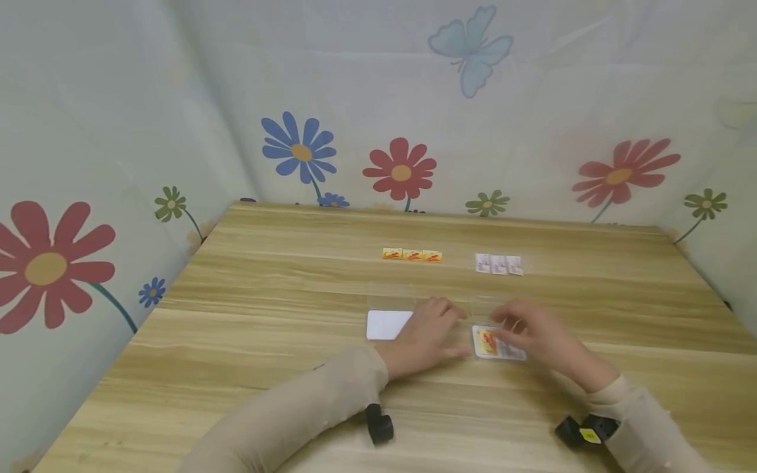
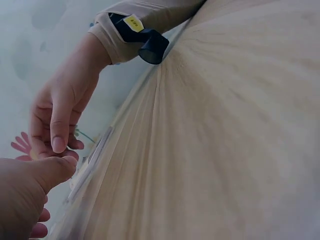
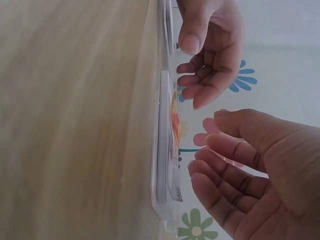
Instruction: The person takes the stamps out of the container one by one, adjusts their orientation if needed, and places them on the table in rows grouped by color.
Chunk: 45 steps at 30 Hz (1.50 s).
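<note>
While the hands [image 1: 427, 336] [image 1: 544, 336] face each other, a case [image 3: 162, 150] lies low between.

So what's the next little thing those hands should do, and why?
I'd probably have the right hand press the orange packet and white packet flatter into the right-hand box. In the right wrist view both stick up above its rim, and what looks like its clear lid lies open behind it. The hand is close by, seemingly holding nothing.
</note>
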Available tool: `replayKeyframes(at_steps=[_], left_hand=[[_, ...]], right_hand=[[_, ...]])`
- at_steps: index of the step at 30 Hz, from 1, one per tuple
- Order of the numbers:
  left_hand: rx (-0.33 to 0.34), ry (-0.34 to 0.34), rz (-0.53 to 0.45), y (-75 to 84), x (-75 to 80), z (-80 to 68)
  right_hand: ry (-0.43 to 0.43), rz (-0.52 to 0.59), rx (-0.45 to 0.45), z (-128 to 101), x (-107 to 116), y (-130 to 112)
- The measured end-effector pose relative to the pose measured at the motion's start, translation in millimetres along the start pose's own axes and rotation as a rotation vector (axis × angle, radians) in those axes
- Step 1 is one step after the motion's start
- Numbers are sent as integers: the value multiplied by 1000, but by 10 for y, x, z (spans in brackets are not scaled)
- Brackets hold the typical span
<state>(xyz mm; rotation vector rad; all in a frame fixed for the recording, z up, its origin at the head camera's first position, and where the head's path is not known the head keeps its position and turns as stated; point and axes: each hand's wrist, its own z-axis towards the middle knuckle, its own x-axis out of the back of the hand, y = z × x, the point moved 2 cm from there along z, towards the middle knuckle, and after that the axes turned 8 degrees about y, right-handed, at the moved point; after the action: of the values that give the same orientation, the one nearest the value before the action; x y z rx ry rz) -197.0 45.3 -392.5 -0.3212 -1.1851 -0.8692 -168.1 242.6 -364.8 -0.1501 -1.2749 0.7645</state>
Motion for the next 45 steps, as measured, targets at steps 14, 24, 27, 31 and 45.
replayKeyframes(at_steps=[14,24,27,31,45], left_hand=[[30,-53,-34,81,-62,38],[58,-65,0,98,-76,56],[61,-68,-11,101,-84,55],[62,-65,-15,106,-89,53],[68,-62,-12,117,-113,52]], right_hand=[[-7,-5,41,-6,-92,-48],[13,-34,52,-6,-147,-40],[15,-42,55,-9,-157,-44],[7,-36,37,-15,-169,-40],[12,-62,23,-27,-180,-11]])
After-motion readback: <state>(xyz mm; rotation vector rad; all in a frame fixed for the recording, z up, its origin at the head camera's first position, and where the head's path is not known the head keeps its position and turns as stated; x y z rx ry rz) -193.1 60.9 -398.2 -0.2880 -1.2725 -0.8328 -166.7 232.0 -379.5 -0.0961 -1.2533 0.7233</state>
